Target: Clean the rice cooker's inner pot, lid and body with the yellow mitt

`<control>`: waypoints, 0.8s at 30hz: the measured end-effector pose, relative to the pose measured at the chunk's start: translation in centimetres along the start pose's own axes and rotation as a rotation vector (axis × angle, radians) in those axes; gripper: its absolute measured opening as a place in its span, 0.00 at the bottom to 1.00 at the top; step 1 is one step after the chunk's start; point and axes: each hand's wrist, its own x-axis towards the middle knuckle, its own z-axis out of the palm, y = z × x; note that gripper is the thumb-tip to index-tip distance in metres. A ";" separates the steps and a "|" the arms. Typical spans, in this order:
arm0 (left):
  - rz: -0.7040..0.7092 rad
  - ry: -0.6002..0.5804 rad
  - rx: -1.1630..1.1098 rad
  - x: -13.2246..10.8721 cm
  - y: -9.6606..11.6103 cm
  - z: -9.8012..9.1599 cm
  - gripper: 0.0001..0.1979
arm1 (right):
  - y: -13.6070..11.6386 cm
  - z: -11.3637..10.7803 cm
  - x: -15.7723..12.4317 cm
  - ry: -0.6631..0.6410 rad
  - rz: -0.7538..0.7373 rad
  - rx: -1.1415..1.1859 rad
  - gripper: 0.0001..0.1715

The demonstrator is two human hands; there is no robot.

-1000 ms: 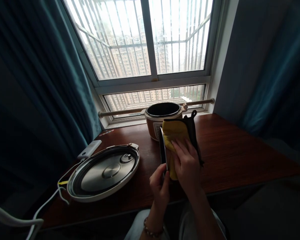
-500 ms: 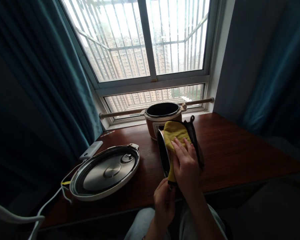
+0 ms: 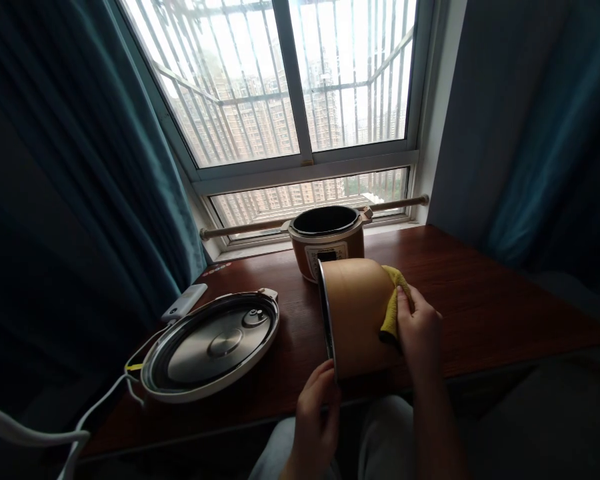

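A gold inner pot (image 3: 357, 313) lies tipped on its side over the table's front, its dark mouth turned left. My left hand (image 3: 317, 407) grips the lower part of its rim. Against the pot's base on the right, my right hand (image 3: 420, 327) presses a yellow cloth (image 3: 394, 303) with a dark edge, fingers closed on it. Behind the pot stands the electric pressure cooker body (image 3: 325, 243), open at the top, its front panel partly hidden by the pot. On the left the round cooker lid (image 3: 210, 347) rests with its metal inside facing up.
A white power strip (image 3: 184, 302) sits left of the lid, and white cables (image 3: 97, 407) run down past the table's left edge. The brown wooden table (image 3: 480, 300) reaches to the window sill. A horizontal rod (image 3: 250, 228) crosses the window behind the cooker; curtains (image 3: 145, 167) hang at the sides.
My right hand has moved right and down with the cloth, from the pot's side to its base, uncovering the gold wall. My left hand keeps its hold on the rim.
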 end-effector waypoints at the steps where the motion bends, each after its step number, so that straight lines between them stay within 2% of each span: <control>1: -0.031 -0.025 -0.009 0.4 0.4 -0.3 0.16 | -0.1 0.0 -0.1 0.002 -0.002 0.000 0.23; 4: -0.150 -0.078 -0.093 1.9 1.7 -0.8 0.16 | -0.3 -0.1 -0.2 -0.010 -0.002 -0.017 0.23; 8: -0.216 -0.004 -0.127 2.6 1.8 -0.4 0.15 | -0.5 -0.2 -0.2 0.002 -0.057 -0.002 0.22; 12: -0.150 0.026 -0.069 2.0 1.4 0.1 0.13 | -2.5 0.2 -1.6 0.042 -0.298 0.078 0.20; 15: -0.075 -0.001 -0.083 1.8 1.7 0.1 0.14 | -5.1 0.8 -3.3 -0.098 -0.509 0.097 0.19; 17: -0.044 -0.006 -0.106 1.8 1.9 0.1 0.15 | -6.4 1.0 -4.0 -0.178 -0.587 0.096 0.18; 20: 0.006 -0.002 -0.068 1.8 1.6 0.2 0.14 | -6.4 1.1 -3.3 -0.167 -0.543 0.066 0.18; 24: 0.127 -0.039 0.051 1.3 0.9 0.7 0.14 | -3.0 0.8 -0.7 -0.022 -0.291 0.049 0.20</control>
